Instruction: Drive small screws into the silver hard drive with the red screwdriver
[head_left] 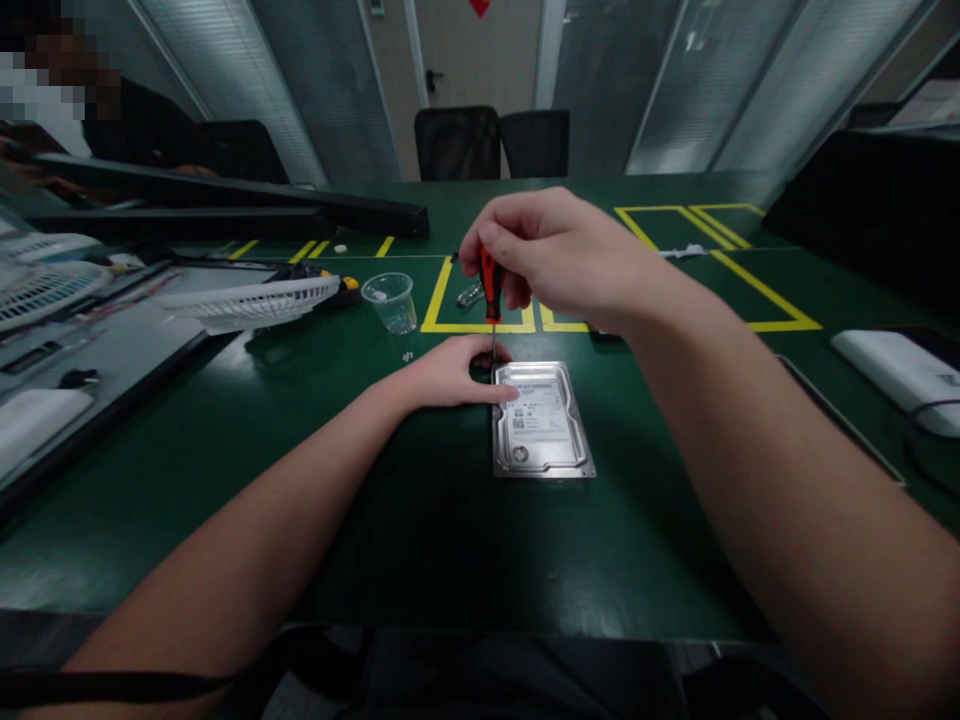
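Note:
A silver hard drive (546,425) with a white label lies flat on the green table in front of me. My left hand (450,372) grips its left edge near the far corner, thumb on the label side and the other fingers at the far-left side. Above it, my right hand (555,250) is closed around the red and black handle of a screwdriver (490,285). The screwdriver stands nearly upright, its shaft reaching down to the drive's far-left corner. The left hand partly hides the tip. Tiny pale pieces (407,356) lie left of my fingers.
A clear plastic cup (390,305) stands beyond my left hand, with a small clear object (470,295) to its right. White fan grilles (255,302) and long black bars (360,210) occupy the left. A white device (900,375) sits right. Another person (150,125) is at far left.

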